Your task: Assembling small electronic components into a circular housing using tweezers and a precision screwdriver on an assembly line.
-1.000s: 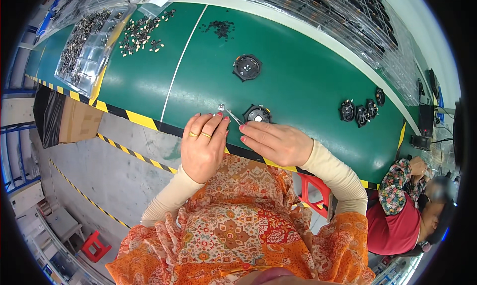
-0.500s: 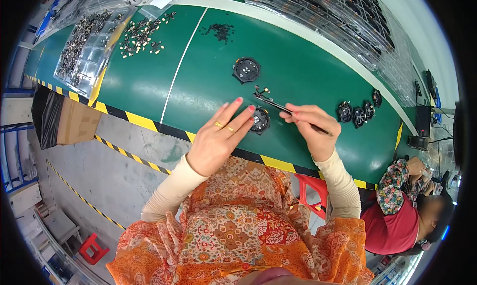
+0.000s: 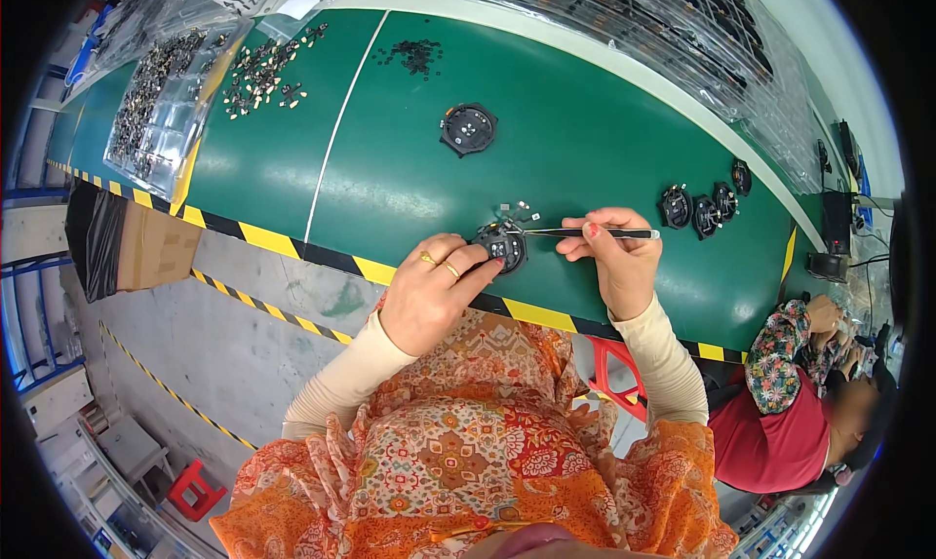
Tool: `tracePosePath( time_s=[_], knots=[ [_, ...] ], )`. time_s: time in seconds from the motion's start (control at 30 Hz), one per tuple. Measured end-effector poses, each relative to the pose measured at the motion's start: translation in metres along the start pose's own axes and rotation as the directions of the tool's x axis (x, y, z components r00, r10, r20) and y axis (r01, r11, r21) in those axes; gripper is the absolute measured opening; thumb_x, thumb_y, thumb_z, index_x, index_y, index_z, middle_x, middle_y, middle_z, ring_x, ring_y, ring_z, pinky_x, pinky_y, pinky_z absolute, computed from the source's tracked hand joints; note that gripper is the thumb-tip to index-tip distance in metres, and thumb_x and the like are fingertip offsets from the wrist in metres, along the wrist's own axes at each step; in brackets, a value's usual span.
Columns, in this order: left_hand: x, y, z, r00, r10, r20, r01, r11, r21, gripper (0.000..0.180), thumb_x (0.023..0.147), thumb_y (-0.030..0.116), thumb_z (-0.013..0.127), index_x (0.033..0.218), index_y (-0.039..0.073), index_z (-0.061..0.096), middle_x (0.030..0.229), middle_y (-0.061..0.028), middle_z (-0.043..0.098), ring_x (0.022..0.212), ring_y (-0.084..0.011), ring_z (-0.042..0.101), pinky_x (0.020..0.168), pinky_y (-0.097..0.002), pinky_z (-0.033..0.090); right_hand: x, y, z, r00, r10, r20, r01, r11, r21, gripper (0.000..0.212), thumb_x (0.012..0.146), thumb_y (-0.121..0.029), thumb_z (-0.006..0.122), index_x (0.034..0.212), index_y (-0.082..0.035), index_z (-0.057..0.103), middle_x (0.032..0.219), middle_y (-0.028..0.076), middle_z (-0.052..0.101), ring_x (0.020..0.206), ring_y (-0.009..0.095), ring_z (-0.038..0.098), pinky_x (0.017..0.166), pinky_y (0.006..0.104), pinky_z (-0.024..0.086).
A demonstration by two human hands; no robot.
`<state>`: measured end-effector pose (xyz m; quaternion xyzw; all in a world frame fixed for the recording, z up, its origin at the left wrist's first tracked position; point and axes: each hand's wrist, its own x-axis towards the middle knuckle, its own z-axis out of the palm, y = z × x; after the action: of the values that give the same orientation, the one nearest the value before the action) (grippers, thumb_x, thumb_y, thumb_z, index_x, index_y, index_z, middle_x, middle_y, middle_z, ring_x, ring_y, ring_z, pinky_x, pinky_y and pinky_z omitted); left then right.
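Observation:
My left hand (image 3: 432,288) grips the near-left side of a black round watch case (image 3: 508,251), its fingertips on the rim. In my right hand (image 3: 622,262) is a pair of dark tweezers (image 3: 570,232), held level between thumb and fingers. The tips reach the case's upper edge. A small flexible part with light-coloured ends (image 3: 522,212) shows at that edge; whether the tweezers pinch it I cannot tell. Another black watch case (image 3: 468,129) lies farther off on the green table (image 3: 585,150).
Several more watch cases (image 3: 704,216) sit at the right. Small black pieces (image 3: 417,57) are scattered at the back, with small gold-and-black parts (image 3: 261,76) and a clear tray of parts (image 3: 161,111) to the left. Stacked clear trays (image 3: 643,42) line the back. A co-worker (image 3: 775,427) sits at the right.
My left hand has come down onto the watch case and taken hold of it. The tweezers have swung level, their tips now at the case's upper edge along with the small part.

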<state>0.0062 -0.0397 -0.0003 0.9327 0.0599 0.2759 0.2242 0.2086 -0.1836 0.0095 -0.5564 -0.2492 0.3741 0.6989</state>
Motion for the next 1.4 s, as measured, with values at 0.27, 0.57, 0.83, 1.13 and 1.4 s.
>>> tracePosePath(
  time_s=[0.27,0.57,0.83,1.13,1.4],
  knots=[
    [0.002,-0.001,0.004,0.997,-0.001,-0.079,-0.001,1.000,-0.026,0.032,0.064,0.002,0.079,0.095,0.005,0.072,0.101,-0.0056,0.065,0.091,-0.0264,0.061,0.079,-0.0383,0.053,0.001,-0.002,0.001,0.999,0.032,-0.001,-0.032,0.999,0.007,0.011,0.096,0.001,0.059,0.106,0.004,0.057,0.101,0.030,0.068,0.074,0.029,0.073,0.064,0.0337,0.061],
    [0.004,-0.003,-0.006,0.997,0.066,0.043,-0.067,0.997,0.026,0.035,0.066,0.005,0.066,0.100,0.004,0.072,0.107,-0.0051,0.067,0.095,-0.0238,0.062,0.080,-0.0372,0.053,0.003,-0.002,0.002,0.999,0.039,-0.024,-0.038,0.999,0.004,0.012,0.096,-0.001,0.060,0.106,0.004,0.056,0.101,0.029,0.068,0.074,0.029,0.073,0.064,0.0334,0.061],
    [0.004,-0.005,-0.003,0.999,0.041,0.032,-0.040,0.999,-0.026,0.034,0.066,0.003,0.065,0.100,0.003,0.072,0.105,-0.0053,0.068,0.092,-0.0233,0.064,0.078,-0.0364,0.053,0.010,-0.002,-0.002,0.999,0.052,0.008,-0.052,0.999,0.003,0.012,0.097,-0.002,0.058,0.106,0.003,0.053,0.101,0.028,0.068,0.074,0.028,0.073,0.064,0.0328,0.060],
    [0.003,-0.007,-0.001,0.999,0.046,0.007,-0.045,0.998,-0.045,0.033,0.065,0.002,0.066,0.098,0.003,0.073,0.103,-0.0051,0.068,0.091,-0.0229,0.064,0.077,-0.0360,0.053,0.006,-0.004,-0.001,0.997,0.074,0.032,-0.073,0.997,-0.028,0.013,0.097,-0.003,0.059,0.104,-0.001,0.049,0.099,0.027,0.069,0.073,0.028,0.073,0.061,0.0330,0.060],
    [0.003,-0.008,-0.002,0.999,0.044,-0.004,-0.044,0.997,-0.069,0.032,0.064,0.002,0.067,0.095,0.004,0.073,0.102,-0.0048,0.069,0.090,-0.0231,0.064,0.076,-0.0360,0.054,0.008,-0.003,0.000,0.996,0.069,0.061,-0.066,0.997,-0.036,0.012,0.097,-0.004,0.058,0.104,-0.003,0.047,0.098,0.027,0.069,0.072,0.029,0.072,0.061,0.0322,0.060]
  ],
)
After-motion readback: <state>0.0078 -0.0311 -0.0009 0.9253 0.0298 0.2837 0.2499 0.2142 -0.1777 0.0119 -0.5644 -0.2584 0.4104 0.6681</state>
